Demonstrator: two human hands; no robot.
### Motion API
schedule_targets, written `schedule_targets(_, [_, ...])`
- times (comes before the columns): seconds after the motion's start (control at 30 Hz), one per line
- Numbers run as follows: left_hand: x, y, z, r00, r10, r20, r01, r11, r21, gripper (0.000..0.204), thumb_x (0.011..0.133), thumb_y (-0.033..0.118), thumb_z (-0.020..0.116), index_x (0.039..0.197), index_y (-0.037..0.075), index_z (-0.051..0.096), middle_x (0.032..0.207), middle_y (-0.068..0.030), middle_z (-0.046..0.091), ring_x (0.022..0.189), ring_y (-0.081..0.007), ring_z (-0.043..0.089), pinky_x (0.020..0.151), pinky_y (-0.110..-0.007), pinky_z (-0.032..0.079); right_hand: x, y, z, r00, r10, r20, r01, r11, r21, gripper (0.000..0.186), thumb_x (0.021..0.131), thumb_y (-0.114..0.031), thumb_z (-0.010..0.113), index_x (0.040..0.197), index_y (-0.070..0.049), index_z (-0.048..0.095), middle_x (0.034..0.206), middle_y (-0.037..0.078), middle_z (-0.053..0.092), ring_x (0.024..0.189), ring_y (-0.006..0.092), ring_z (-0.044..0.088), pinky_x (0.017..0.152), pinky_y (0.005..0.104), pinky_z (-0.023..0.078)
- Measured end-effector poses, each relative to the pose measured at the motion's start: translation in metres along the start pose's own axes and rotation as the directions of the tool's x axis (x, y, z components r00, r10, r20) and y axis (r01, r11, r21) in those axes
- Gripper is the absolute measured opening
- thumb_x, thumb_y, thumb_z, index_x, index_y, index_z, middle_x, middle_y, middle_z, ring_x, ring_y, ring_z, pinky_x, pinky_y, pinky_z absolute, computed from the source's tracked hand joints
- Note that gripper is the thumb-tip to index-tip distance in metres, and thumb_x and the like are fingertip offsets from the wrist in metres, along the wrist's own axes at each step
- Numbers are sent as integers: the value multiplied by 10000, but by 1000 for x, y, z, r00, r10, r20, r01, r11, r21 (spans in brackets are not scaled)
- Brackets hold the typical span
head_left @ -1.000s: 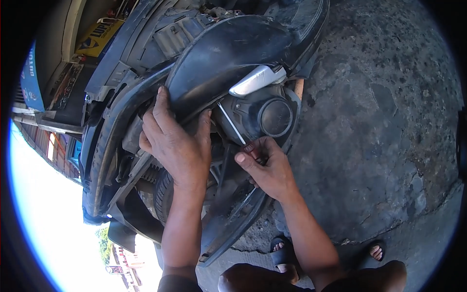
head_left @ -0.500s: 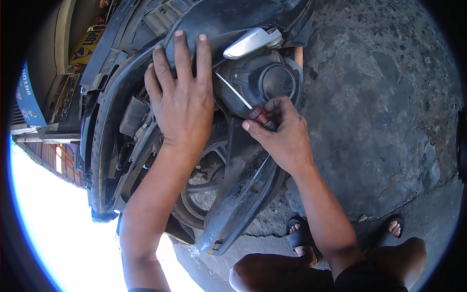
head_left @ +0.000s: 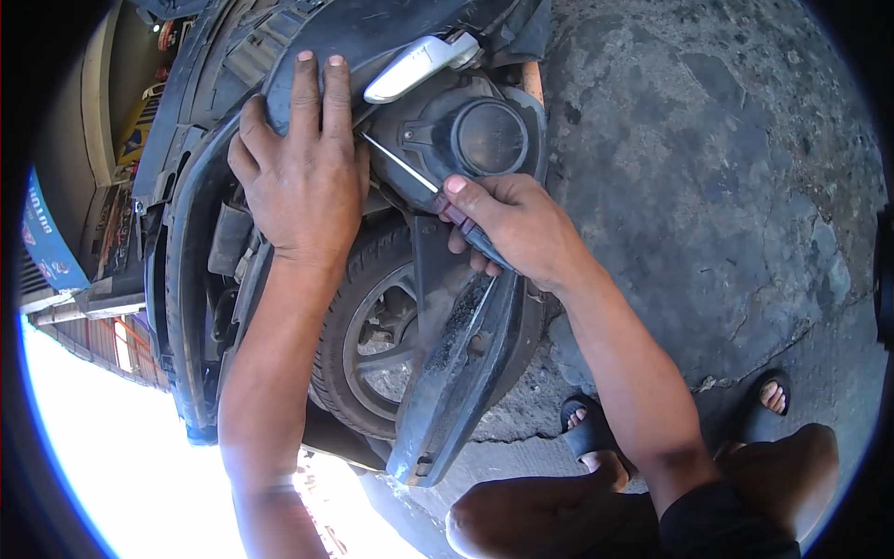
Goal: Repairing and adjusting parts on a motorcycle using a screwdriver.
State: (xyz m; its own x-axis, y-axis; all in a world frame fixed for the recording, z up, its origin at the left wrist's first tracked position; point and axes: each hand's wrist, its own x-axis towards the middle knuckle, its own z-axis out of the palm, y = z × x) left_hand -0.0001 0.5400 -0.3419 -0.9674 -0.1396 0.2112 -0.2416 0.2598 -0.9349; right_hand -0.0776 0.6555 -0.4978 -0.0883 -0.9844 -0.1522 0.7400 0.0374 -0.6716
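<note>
Screwdriver — thin metal shaft, dark reddish handle — held in right hand, fingers clenched round the handle, thumb on top. Shaft slants up-left; tip sits just by the left hand's index finger, at the seam of the black plastic panel.

Nearest: bare knees at bottom edge, feet in dark sandals on cracked concrete ground. Both forearms rise from below.

Mid: long black fender piece, dusty, hanging down over the front wheel — tyre and spoked rim visible betw. the arms.

Left hand flat on the black panel, fingers stretched out and together, pressing, gripping nothing.

Just beyond right hand: round black lamp housing, w/ a silver-white curved trim piece above it.

Far left: blue sign, curved by the lens, white and red lettering, hung by a shopfront; yellow package or board higher up, too small to make out. Lower left washed out by sun.
</note>
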Motion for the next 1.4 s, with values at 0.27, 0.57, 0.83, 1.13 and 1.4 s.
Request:
schedule_targets(0.27, [-2, 3, 0, 992, -66, 109, 68, 998, -7, 889, 727, 300, 830, 1530, 268, 451, 1567, 15, 443, 1285, -420, 466, 1055, -530, 395, -5, 20, 19, 851, -462, -252, 284, 807, -518, 543, 913, -459, 714, 1002, 73, 657, 823, 165, 705, 692, 289, 704, 702, 430, 558])
schedule_targets(0.57, [-1, 3, 0, 994, -72, 82, 73, 997, -8, 858, 734, 270, 800, 1523, 263, 464, 1554, 16, 465, 1273, -424, 475, 1053, -529, 398, -4, -8, 1, 999, -46, -5, 44, 980, -194, 537, 932, -475, 691, 986, 59, 677, 733, 98, 664, 635, 164, 692, 473, 249, 530])
schedule_targets(0.83, [-3, 4, 3, 994, -90, 60, 91, 996, -7, 863, 721, 246, 802, 1517, 266, 470, 1550, 14, 470, 1280, -421, 475, 1062, -532, 398, -4, 0, 9, 998, -26, -53, 21, 996, -87, 566, 919, -498, 691, 1043, 54, 723, 928, 185, 728, 828, 266, 723, 793, 381, 552])
schedule_targets(1.13, [1, 6, -5, 995, -86, 56, 88, 996, -30, 812, 707, 243, 837, 1461, 213, 535, 1518, -18, 491, 1257, -397, 494, 1001, -495, 417, -8, 7, 19, 917, -340, -206, 177, 813, -555, 565, 930, -457, 682, 1187, 41, 612, 1052, 210, 721, 905, 349, 720, 851, 447, 540])
schedule_targets(1.4, [2, 4, -7, 986, -123, 117, 125, 992, -13, 887, 701, 220, 799, 1522, 259, 464, 1571, 25, 445, 1287, -405, 469, 1076, -492, 386, 0, 2, 1, 991, 47, 125, -65, 987, 146, 470, 953, -426, 708, 1055, 32, 696, 856, 87, 699, 700, 131, 660, 596, 263, 522])
